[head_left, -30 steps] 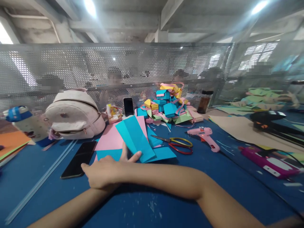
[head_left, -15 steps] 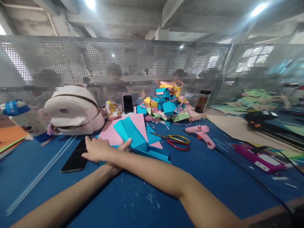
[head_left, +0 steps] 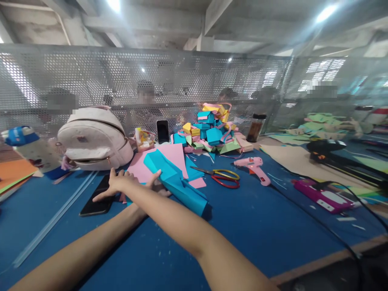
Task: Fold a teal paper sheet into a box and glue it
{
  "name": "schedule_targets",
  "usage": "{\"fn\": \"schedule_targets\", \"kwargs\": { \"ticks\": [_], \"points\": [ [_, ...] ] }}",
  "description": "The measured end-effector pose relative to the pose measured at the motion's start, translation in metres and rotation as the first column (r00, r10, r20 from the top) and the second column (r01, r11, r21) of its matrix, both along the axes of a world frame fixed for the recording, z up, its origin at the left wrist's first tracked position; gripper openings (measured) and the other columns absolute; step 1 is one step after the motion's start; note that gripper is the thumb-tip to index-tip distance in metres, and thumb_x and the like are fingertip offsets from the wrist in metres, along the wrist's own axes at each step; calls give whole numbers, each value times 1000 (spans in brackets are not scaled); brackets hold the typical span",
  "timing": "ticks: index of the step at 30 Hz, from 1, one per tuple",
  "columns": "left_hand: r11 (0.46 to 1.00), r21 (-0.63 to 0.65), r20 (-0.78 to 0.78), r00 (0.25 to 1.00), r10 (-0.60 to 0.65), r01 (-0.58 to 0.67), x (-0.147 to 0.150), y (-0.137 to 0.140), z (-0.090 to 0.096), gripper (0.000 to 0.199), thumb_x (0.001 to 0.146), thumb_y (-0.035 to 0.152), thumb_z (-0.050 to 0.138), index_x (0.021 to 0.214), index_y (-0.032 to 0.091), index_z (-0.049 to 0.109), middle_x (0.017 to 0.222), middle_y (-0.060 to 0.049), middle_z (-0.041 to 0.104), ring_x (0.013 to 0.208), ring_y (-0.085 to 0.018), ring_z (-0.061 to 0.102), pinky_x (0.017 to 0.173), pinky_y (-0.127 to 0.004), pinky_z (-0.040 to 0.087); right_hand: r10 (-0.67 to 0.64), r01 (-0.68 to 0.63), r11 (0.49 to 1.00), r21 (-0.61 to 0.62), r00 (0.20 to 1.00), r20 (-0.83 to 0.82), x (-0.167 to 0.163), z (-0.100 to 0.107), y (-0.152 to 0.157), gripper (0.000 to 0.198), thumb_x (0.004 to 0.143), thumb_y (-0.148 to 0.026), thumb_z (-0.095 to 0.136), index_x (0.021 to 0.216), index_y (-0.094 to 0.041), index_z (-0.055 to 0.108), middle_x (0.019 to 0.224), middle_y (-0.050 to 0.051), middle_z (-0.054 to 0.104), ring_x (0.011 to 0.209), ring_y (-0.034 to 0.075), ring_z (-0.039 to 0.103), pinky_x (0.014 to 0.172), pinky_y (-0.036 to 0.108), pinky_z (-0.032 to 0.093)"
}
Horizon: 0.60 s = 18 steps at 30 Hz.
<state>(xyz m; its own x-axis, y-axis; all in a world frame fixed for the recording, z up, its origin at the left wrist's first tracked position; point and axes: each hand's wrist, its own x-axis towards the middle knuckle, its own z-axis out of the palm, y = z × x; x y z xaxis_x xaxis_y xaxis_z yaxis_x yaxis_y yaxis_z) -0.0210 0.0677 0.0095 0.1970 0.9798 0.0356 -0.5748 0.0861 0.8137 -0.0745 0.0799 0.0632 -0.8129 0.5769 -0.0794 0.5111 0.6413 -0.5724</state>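
My arms are crossed, the right forearm over the left wrist. At the end of the left arm, my left hand (head_left: 158,186) grips a folded blue sheet of paper (head_left: 177,184), its thumb up at the paper's near left side; some fingers are hidden. My right hand (head_left: 119,184) is open, with fingers spread and nothing visibly in it, over the right side of a black phone (head_left: 98,202). Pink sheets (head_left: 177,155) lie beneath and behind the blue one. Scissors (head_left: 224,178) with red and yellow handles rest to the right.
A pale backpack (head_left: 93,137) and a bottle (head_left: 36,153) stand at left. Behind the sheets are a propped phone (head_left: 163,131) and a heap of folded paper boxes (head_left: 209,131). A pink glue gun (head_left: 253,166), its cord, and a magenta device (head_left: 323,196) lie at right. A perforated screen (head_left: 182,72) closes off the back.
The blue folded sheet has turned and its near end has closed up and dropped. My right hand has shifted slightly left, its fingers spread wider over the phone.
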Motion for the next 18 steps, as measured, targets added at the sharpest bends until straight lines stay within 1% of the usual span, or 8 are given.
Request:
{"fn": "schedule_targets", "kwargs": {
  "ticks": [2, 4, 7, 12, 15, 18],
  "points": [
    [1000, 2, 34, 999, -18, 18, 0, -1, -1, 35, 94, 35, 60, 123, 17, 56, 123, -9, 59, 103, -24, 62, 86, -44, 54, 3, -5, 999, 51, 1000, 28, -5, -3, 1, 130, 53, -67, 82, 154, -16, 18, 156, 26, 24, 143, 41, 23, 112, 60, 23],
    [1000, 4, 53, 998, -28, 28, 0, -3, 0, 35, 94, 35, 60, 123, 17, 56, 123, -9, 59, 104, -24, 62, 86, -44, 54, -6, 3, 997, 76, 999, 36, -10, -5, 2, 131, 52, -68, 81, 155, -17, 16, 155, 25, 25, 143, 40, 24, 112, 61, 22],
    [999, 2, 80, 996, -32, 32, 2, -6, 3, 34, 94, 36, 59, 123, 17, 57, 123, -8, 60, 104, -24, 62, 86, -44, 54, -11, 7, 997, 81, 999, 47, -14, -7, 3, 132, 51, -68, 81, 155, -19, 16, 156, 24, 25, 143, 40, 24, 111, 61, 22],
    [1000, -1, 110, 994, -30, 30, 4, -9, 8, 33, 95, 37, 57, 122, 16, 58, 122, -7, 60, 105, -25, 62, 87, -44, 54, 6, -14, 994, 109, 997, 72, -12, -5, 3, 134, 51, -66, 82, 154, -15, 15, 154, 27, 26, 143, 41, 22, 111, 59, 23],
    [999, -5, 114, 993, -31, 31, 4, -8, 8, 33, 96, 37, 56, 122, 16, 58, 122, -7, 60, 105, -25, 62, 87, -44, 54, 10, -19, 994, 111, 997, 83, -12, -5, 3, 134, 51, -67, 81, 155, -15, 13, 154, 27, 26, 142, 41, 23, 111, 59, 24],
    [999, -6, 116, 992, -38, 39, 3, -6, 5, 33, 95, 36, 57, 122, 16, 57, 122, -8, 60, 105, -25, 62, 86, -44, 54, 5, -11, 995, 100, 998, 62, -14, -6, 4, 132, 52, -68, 81, 155, -17, 16, 153, 26, 28, 142, 41, 25, 110, 61, 25]
  ]
}}
